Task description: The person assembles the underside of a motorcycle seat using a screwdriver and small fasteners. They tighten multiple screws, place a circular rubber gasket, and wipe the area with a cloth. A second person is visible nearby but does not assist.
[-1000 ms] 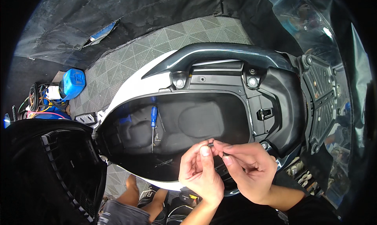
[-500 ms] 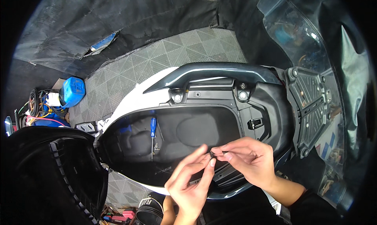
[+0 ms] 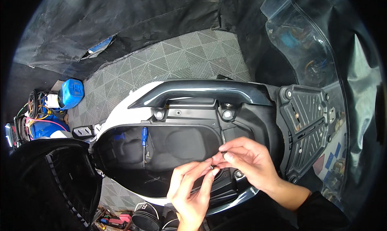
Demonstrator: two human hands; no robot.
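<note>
Over the right end of a scooter's open under-seat storage bin, my two hands meet fingertip to fingertip. My left hand pinches a small dark fastener between thumb and fingers. Another small dark piece, too small to name, is pinched in my right hand, just above and to the right. Inside the bin lie a blue-handled screwdriver and several small loose screws. A glossy dark grab rail runs along the bin's far side.
At the right a black rear rack plate juts out. The raised black seat stands at the left. Behind it are a blue jerrycan and coiled cables. Black buckets and a toolbox area sit at the lower edge.
The view has shifted, so the scooter sits lower and further left. My fingertips have moved slightly apart, and the fastener in my left hand shows more plainly.
</note>
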